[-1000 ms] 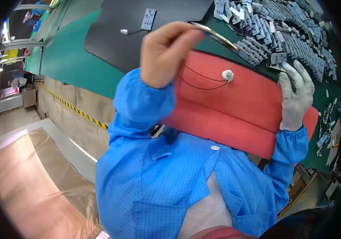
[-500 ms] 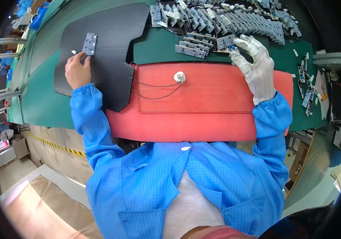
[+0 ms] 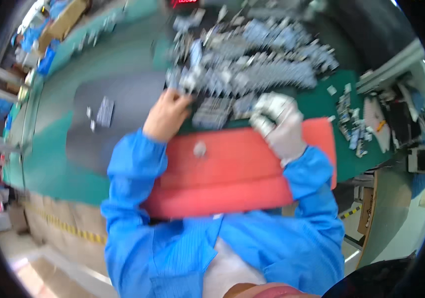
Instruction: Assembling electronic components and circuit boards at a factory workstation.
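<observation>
My bare left hand (image 3: 167, 115) reaches over the table at the left end of a dense pile of grey circuit boards (image 3: 272, 77). Its fingers are bent and slightly apart, blurred, with nothing visible between them. My right hand (image 3: 279, 124), in a white glove, is over the far edge of the red mat (image 3: 222, 171). The gloved fingers are curled together beside a single grey board (image 3: 244, 106); whatever they hold is too blurred to make out. Left of that board is a small stack of boards (image 3: 213, 112). A round white connector (image 3: 200, 149) lies on the red mat.
One board (image 3: 105, 111) lies on the black sheet (image 3: 133, 92) at left, beside small white pieces (image 3: 91, 119). Several narrow boards (image 3: 354, 124) lie at the right, near a metal post (image 3: 396, 59). Green matting (image 3: 48, 154) covers the table.
My left hand has let go of the board on the black sheet and moved right to the pile. My right hand stays near the single board, its fingers more curled. The whole view has shifted.
</observation>
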Tool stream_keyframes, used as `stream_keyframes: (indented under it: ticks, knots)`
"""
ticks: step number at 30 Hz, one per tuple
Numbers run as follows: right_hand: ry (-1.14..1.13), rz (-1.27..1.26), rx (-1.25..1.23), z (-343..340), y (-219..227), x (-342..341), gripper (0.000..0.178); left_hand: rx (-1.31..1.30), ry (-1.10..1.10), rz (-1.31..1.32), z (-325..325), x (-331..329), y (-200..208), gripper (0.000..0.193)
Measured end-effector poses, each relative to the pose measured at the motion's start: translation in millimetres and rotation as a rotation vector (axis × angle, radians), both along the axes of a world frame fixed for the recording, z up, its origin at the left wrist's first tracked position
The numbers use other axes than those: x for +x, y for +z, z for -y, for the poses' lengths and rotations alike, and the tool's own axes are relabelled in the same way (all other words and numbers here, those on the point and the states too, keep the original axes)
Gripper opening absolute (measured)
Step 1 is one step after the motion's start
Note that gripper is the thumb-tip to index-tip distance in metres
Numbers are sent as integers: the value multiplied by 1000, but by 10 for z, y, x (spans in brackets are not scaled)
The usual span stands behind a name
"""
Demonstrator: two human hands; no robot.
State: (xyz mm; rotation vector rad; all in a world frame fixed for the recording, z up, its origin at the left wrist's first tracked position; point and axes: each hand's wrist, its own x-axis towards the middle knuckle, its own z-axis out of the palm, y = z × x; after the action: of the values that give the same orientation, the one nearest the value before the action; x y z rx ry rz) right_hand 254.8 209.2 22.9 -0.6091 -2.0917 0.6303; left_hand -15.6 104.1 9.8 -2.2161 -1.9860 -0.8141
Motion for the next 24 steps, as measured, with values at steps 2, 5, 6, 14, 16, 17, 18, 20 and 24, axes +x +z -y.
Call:
stream_keyframes:
  ticks: [2,5,6,14,16,17,18,20,24]
  knots:
    - [-12,3,177,-17,43,-8,17,37,-62,-17,54,-29,-36,18]
    - [-86,-11,58,89,15,26,18,0,-149,-19,133,-16,-61,16]
    - [-91,-12,81,107,-2,44,19,-23,-170,6,129,28,-19,18]
    - [-97,13,160,75,-57,7,19,-70,-191,116,125,46,36,23]
    - [-129,-11,174,39,-130,38,17,-15,-230,63,68,117,64,20]
    - [-126,-34,147,53,-135,7,17,1,-237,35,91,103,67,19]
    - [-105,-45,151,34,-166,-5,17,-8,-233,16,103,80,44,19]
    - [-107,-56,90,62,-133,-4,17,-8,-231,14,134,77,43,19]
    - [-61,-54,31,154,43,10,22,35,-140,252,237,118,27,14]
